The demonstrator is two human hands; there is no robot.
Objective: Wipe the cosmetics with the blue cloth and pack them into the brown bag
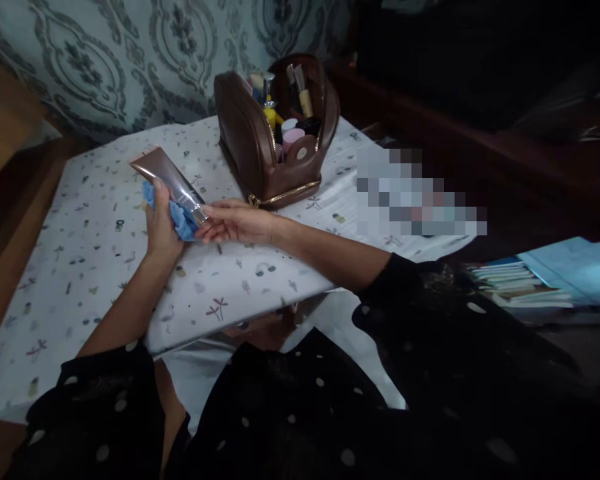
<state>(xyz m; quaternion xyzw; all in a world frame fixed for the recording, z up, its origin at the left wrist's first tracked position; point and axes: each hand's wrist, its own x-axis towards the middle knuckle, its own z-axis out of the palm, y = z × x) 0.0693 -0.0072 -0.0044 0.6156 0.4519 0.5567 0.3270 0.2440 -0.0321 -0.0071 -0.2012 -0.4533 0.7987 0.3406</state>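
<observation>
tube point(167, 175), shiny and slanted, is held left of the brown bag point(243, 133), the left hand point(161, 223) clasping it together with a blue cloth point(184, 225), the right hand point(243, 221), nearer the bag, pinching its lower end.

Black top point(280, 407) here, filling the near side, scattered with pale round dots; there's a loose left sleeve point(100, 407), a wide right sleeve point(420, 333), both dotted, giving way to bare forearms point(130, 307).
</observation>
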